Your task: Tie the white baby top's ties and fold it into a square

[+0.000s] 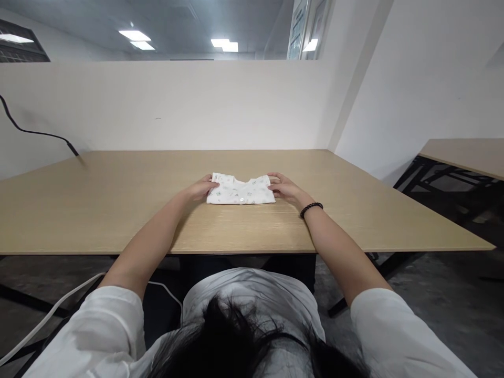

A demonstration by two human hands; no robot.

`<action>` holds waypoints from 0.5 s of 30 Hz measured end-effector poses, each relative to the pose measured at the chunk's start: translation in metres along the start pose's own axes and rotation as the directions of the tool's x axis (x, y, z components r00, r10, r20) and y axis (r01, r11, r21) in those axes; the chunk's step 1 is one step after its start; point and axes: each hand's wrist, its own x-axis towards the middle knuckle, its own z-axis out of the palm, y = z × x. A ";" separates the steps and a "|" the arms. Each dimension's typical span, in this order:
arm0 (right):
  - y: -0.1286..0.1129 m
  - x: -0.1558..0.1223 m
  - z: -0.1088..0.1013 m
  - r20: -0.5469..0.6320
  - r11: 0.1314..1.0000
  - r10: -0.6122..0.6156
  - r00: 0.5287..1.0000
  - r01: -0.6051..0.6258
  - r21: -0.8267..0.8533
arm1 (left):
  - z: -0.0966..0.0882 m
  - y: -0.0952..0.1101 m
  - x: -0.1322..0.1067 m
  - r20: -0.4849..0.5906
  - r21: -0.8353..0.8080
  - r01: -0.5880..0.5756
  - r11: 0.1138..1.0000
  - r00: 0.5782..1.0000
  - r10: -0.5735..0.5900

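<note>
A small folded white garment point(240, 190) with a tiny green print and a round button at its front edge lies on the light wooden table point(118, 210). My left hand point(199, 189) is at the garment's left end, with its fingers over the edge. My right hand point(284, 189) grips the right end between fingers and thumb. A black beaded bracelet point(311, 210) circles my right wrist. Neither hand hides much of the cloth.
A low white partition wall point(165, 105) runs behind the table, and a black cable point(35, 131) hangs down it at the left. Another wooden table point(464, 156) stands at the right. A white cable point(51, 315) runs below the table at the left.
</note>
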 end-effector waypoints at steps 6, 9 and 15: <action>0.007 0.006 0.000 -0.025 0.980 -0.012 1.000 0.006 -0.197 | -0.003 -0.004 0.002 -0.120 0.146 0.060 0.987 0.992 -0.043; 0.007 0.010 0.002 -0.118 0.921 -0.013 0.993 -0.034 -0.388 | -0.002 -0.006 0.003 -0.185 0.348 0.041 0.937 0.982 0.026; 0.007 0.009 0.015 -0.117 0.666 -0.225 0.967 0.066 -0.743 | 0.014 -0.002 -0.003 -0.103 0.755 -0.141 0.641 0.939 0.327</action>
